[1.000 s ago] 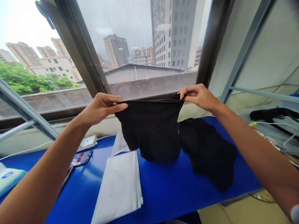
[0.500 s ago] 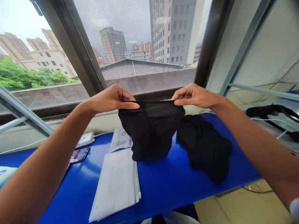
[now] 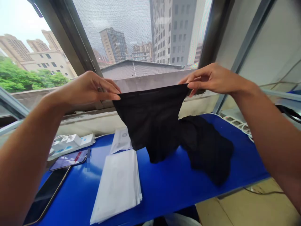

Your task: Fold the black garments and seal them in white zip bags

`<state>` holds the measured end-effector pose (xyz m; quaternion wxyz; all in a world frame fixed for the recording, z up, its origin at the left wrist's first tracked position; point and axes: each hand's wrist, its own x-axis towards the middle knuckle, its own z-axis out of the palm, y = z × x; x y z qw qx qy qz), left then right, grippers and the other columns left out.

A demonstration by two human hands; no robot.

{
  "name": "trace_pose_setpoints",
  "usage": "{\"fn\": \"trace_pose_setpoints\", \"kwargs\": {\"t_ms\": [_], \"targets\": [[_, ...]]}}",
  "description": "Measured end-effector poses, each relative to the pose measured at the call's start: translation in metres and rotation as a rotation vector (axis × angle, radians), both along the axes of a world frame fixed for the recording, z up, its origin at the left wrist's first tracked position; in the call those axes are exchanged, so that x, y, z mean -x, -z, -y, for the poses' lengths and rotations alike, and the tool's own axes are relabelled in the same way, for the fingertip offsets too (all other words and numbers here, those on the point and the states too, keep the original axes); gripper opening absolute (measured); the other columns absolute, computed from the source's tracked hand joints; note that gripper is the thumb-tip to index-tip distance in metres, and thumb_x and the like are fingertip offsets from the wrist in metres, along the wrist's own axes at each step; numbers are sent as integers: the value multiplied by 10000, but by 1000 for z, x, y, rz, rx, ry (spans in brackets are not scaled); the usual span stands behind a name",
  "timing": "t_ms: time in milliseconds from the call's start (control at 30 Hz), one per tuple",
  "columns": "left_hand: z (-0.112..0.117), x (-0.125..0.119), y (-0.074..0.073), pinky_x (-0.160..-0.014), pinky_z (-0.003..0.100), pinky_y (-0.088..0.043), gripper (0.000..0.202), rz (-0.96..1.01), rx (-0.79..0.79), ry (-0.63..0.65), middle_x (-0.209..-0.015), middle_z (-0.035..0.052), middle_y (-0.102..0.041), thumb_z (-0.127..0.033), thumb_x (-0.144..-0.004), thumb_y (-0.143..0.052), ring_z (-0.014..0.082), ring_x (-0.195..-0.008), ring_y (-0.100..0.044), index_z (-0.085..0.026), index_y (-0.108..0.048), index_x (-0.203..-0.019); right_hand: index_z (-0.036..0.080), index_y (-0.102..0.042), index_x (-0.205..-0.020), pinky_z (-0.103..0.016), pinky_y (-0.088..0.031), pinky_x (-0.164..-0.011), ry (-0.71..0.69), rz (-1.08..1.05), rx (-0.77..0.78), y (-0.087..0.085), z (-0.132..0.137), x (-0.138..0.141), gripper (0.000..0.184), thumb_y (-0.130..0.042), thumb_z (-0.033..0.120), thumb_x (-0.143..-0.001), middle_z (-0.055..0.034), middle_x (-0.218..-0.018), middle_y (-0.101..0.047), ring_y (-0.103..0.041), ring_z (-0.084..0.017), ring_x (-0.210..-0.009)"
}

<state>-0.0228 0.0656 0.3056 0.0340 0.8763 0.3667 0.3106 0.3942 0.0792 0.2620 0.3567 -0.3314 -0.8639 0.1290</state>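
A pair of black underpants (image 3: 150,116) hangs in the air, its top edge stretched between my two hands. My left hand (image 3: 94,89) pinches the left end of that edge between thumb and fingers. At the right end, my right hand (image 3: 205,80) grips it the same way, slightly higher, so the edge slopes up to the right. The lower part drapes in folds above the table. Behind it to the right lies a heap of black cloth (image 3: 209,147); the two dark fabrics overlap in view.
On the blue table (image 3: 164,191) lies a stack of frosted zip bags (image 3: 117,185), with another bag (image 3: 121,139) behind it. Two phones (image 3: 48,193) (image 3: 70,158) and a white power strip (image 3: 72,144) are at the left. A window (image 3: 141,37) stands behind the table.
Both hands have risen and moved apart, pulling the top edge of the underpants wider. The right end is now higher than the left. The black heap has stayed put.
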Motion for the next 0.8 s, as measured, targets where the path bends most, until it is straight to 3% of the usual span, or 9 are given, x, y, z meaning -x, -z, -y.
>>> {"fn": "trace_pose_setpoints", "kwargs": {"t_ms": [100,167,233,300,367,500,633,733,800], "targets": [[-4,8,-3,-971,500,-476,477,-125,3,43,-920,58,-764,-416,-796,-766,203,-970,-688,41,-760,-931,234,-792,-783,-265,-506,-466,98,97,-13,-7,9,-8,203,-803,435,-814,-7,-673,-716,-676,-160,-558],[-4,13,-2,-973,486,-495,529,-58,-27,4,-911,76,-767,-464,-802,-776,178,-923,-686,52,-752,-916,237,-797,-787,-274,-530,-486,92,152,-29,-8,15,-9,197,-794,430,-827,-28,-779,-756,-693,-168,-611],[-3,12,2,-933,432,-529,570,18,-18,7,-900,87,-768,-509,-786,-802,150,-871,-665,47,-747,-900,233,-795,-871,-306,-598,-637,18,129,-37,-4,24,6,203,-774,434,-848,-59,-1039,-774,-724,-184,-794],[-2,3,6,-861,355,-544,576,40,20,72,-894,89,-763,-526,-786,-810,122,-828,-629,35,-743,-898,222,-768,-977,-339,-602,-846,-64,35,-72,8,34,36,228,-762,420,-864,-70,-1201,-736,-705,-203,-1011],[-2,-10,9,-797,291,-529,546,8,57,143,-890,90,-752,-504,-808,-806,104,-806,-596,31,-741,-898,198,-717,-1100,-358,-575,-929,-188,-133,-93,28,41,76,293,-700,425,-916,-74,-1198,-727,-692,-197,-1054],[-10,-29,7,-739,248,-485,383,-44,-23,213,-844,66,-716,-387,-847,-803,94,-777,-589,-8,-750,-835,186,-610,-1289,-401,-538,-931,-327,104,-100,78,42,134,496,-676,516,-924,-92,-1224,-697,-647,-240,-1091],[-15,-32,3,-696,266,-476,189,10,-94,191,-822,60,-706,-255,-850,-805,98,-732,-589,-72,-764,-828,213,-534,-1390,-441,-509,-952,-242,181,-180,115,42,140,585,-628,577,-943,-123,-1301,-646,-619,-250,-1058],[-15,-34,2,-710,282,-485,184,111,-90,136,-797,52,-686,-245,-834,-817,95,-711,-565,-73,-752,-818,244,-536,-1403,-373,-525,-840,-98,99,-280,123,45,131,581,-564,622,-963,-142,-1373,-565,-628,-198,-939],[-15,-35,1,-783,316,-510,222,146,-83,124,-795,46,-680,-272,-828,-824,95,-725,-562,-65,-746,-824,243,-643,-1302,-334,-501,-743,-17,224,-356,122,41,124,529,-559,636,-958,-136,-1268,-607,-624,-202,-887]]}}
